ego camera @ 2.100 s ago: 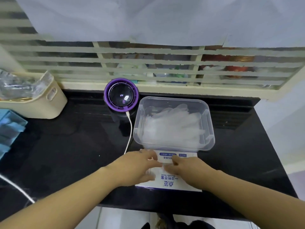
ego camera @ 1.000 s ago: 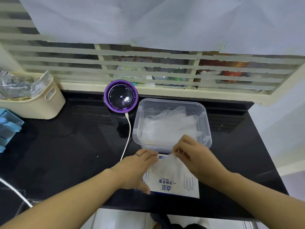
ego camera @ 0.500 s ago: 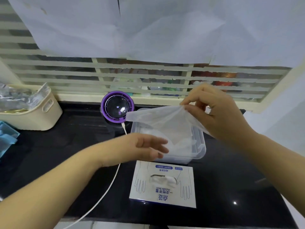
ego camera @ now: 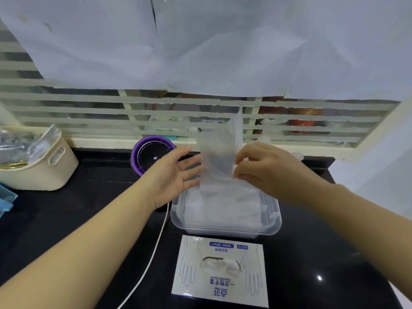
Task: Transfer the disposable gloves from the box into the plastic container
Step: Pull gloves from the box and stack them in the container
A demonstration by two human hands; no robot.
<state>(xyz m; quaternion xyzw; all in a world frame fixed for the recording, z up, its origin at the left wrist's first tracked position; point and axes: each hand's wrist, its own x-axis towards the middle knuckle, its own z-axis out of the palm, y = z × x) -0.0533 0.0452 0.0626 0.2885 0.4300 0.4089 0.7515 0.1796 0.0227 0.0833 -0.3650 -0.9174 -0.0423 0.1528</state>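
A flat white glove box [ego camera: 220, 273] with blue print lies at the counter's front edge, a bit of glove showing in its oval slot. Just behind it stands the clear plastic container [ego camera: 273, 221], holding a pile of translucent gloves [ego camera: 223, 208]. My right hand [ego camera: 265, 170] pinches one thin clear glove [ego camera: 219, 157] by its right edge, upright over the container's far part. My left hand [ego camera: 176, 172] is spread flat, palm toward the glove, its fingertips at the glove's left edge.
A round purple-rimmed device [ego camera: 151, 155] with a white cable [ego camera: 153, 248] sits left of the container. A cream basket [ego camera: 42, 172] of packets stands at the far left on the black counter [ego camera: 78, 219]. A slatted window grille [ego camera: 133, 112] runs behind.
My right hand pulled a glove out of the box and lifted it over the container, then lowered it. My left hand left the box and rose beside the glove.
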